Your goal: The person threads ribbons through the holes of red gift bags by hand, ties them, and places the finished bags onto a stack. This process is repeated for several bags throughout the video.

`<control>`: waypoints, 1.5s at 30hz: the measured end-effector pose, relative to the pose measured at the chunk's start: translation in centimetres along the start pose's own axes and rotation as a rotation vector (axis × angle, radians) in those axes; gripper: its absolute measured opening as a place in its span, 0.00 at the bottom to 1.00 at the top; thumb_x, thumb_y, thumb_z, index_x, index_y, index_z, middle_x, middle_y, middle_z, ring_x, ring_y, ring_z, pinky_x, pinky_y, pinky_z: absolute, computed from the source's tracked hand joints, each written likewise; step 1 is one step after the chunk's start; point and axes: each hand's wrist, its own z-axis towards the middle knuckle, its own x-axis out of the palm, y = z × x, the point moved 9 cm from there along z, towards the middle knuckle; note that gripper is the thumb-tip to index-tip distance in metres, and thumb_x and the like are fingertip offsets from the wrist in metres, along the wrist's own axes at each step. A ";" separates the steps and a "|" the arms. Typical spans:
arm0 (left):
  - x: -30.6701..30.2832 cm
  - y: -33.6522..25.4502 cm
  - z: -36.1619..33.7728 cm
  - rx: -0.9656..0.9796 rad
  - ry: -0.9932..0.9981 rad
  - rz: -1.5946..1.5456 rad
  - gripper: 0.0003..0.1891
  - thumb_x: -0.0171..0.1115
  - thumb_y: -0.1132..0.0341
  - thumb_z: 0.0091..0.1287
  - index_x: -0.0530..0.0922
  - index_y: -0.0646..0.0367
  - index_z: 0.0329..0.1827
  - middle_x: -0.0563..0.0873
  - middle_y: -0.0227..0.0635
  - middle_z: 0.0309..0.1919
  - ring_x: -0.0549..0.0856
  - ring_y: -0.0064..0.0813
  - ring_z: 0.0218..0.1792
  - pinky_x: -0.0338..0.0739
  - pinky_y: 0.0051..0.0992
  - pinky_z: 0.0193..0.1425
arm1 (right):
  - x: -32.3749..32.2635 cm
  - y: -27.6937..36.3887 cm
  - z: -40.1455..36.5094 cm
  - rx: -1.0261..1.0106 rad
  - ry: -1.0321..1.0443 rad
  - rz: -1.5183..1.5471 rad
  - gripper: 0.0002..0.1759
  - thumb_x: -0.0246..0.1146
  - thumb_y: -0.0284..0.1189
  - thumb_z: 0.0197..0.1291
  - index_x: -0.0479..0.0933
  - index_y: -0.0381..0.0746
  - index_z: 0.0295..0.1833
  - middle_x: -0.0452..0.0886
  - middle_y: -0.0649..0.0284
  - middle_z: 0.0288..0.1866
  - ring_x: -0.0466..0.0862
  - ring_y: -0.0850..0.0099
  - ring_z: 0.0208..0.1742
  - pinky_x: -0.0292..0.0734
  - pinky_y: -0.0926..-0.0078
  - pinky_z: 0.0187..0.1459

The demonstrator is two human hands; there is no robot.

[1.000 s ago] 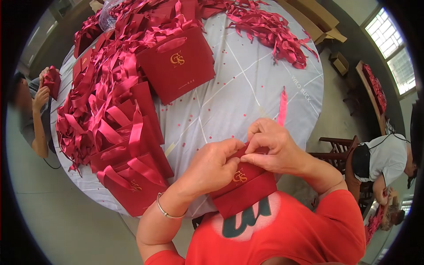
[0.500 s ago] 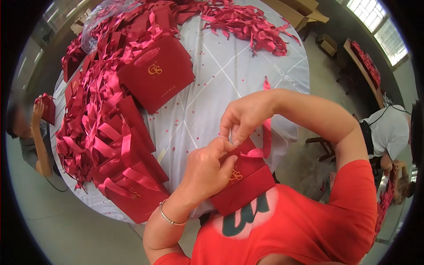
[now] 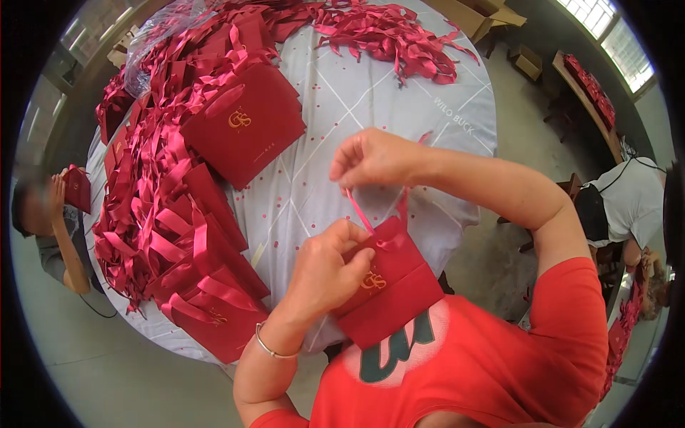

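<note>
A small dark-red paper gift bag [image 3: 389,292] with a gold emblem rests against my shirt at the table's near edge. My left hand [image 3: 325,267] grips its upper left side, thumb across the front and fingers behind. Above the bag, my right hand [image 3: 372,158] is closed on a pink-red satin ribbon [image 3: 359,209], which runs taut down to a hole near the bag's top edge. Another stretch of ribbon rises from the bag behind my right wrist. The ribbon's end within my fingers is hidden.
Red gift bags with ribbon handles [image 3: 246,125] pile along the left of the round white-clothed table [image 3: 328,93]. Loose ribbons [image 3: 399,39] lie at the far side. A person [image 3: 61,228] holds a bag at left; another person [image 3: 624,203] is at right.
My right hand has moved up and left, away from my left hand, drawing the ribbon through the bag's top. My left hand keeps hold of the bag.
</note>
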 end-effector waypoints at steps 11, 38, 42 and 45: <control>0.1 1.3 0.6 -0.084 0.022 -0.031 0.06 0.64 0.75 0.66 0.77 0.68 0.40 0.86 0.30 0.26 0.79 0.11 0.28 0.72 0.17 0.30 | -2.2 1.1 -2.2 -0.162 -0.192 -0.413 0.16 0.67 0.29 0.63 0.81 0.34 0.54 0.86 0.62 0.46 0.85 0.74 0.45 0.80 0.76 0.46; -0.6 0.8 0.6 -0.027 -0.111 0.320 0.07 0.66 0.67 0.61 0.79 0.60 0.37 0.82 0.36 0.16 0.78 0.27 0.18 0.70 0.32 0.28 | 0.1 4.8 -19.1 -0.629 0.153 0.658 0.27 0.73 0.23 0.49 0.76 0.30 0.56 0.84 0.48 0.46 0.83 0.59 0.42 0.76 0.60 0.46; -0.6 0.9 0.4 -0.010 -0.124 0.294 0.07 0.66 0.67 0.62 0.80 0.61 0.37 0.83 0.36 0.17 0.79 0.25 0.20 0.71 0.30 0.29 | -0.6 5.6 -18.6 -0.788 0.049 0.556 0.22 0.69 0.24 0.57 0.77 0.36 0.58 0.80 0.55 0.42 0.77 0.68 0.32 0.70 0.67 0.36; -0.7 1.2 0.5 -0.023 -0.084 0.259 0.06 0.63 0.71 0.64 0.81 0.63 0.41 0.86 0.36 0.23 0.81 0.21 0.24 0.74 0.28 0.32 | -1.2 6.2 -18.3 -0.855 -0.138 0.449 0.10 0.66 0.29 0.65 0.78 0.39 0.50 0.77 0.61 0.38 0.74 0.72 0.29 0.69 0.73 0.35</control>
